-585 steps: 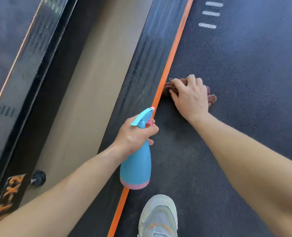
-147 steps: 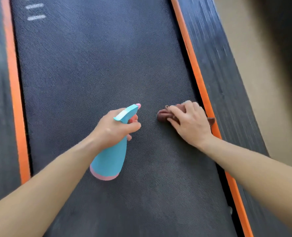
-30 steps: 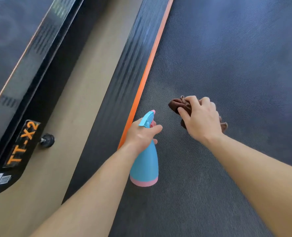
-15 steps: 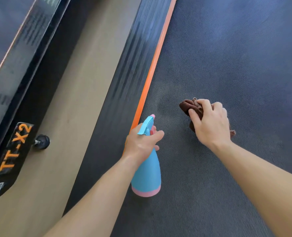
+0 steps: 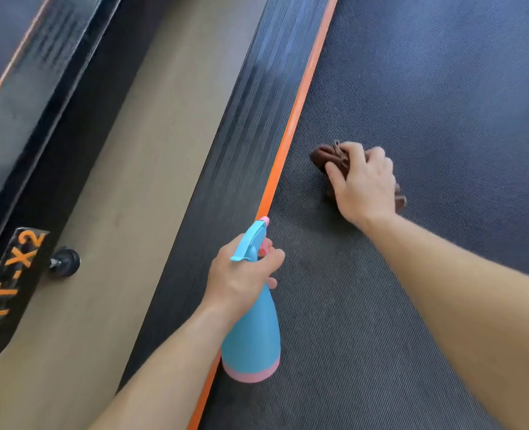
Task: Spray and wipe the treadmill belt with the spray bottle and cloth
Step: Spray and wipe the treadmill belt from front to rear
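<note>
Belt point(image 5: 427, 88): dark grey, fine dotted weave, with a darker patch beside the strip. Rail point(image 5: 244, 135) left of it: black, ribbed lengthwise, edged by a thin orange strip point(image 5: 291, 128). Floor point(image 5: 126, 181): smooth tan, between the rail and a second black machine point(image 5: 12, 274) lettered "TT-X2". Bottle point(image 5: 252, 342): blue plastic, tapered, pink base, held over the belt edge. Left hand point(image 5: 241, 274) is wrapped round its neck, fingers at the pink trigger. Right hand point(image 5: 365, 187) is curled over the cloth point(image 5: 326, 155): brown, crumpled, pressed onto the belt near the strip.
</note>
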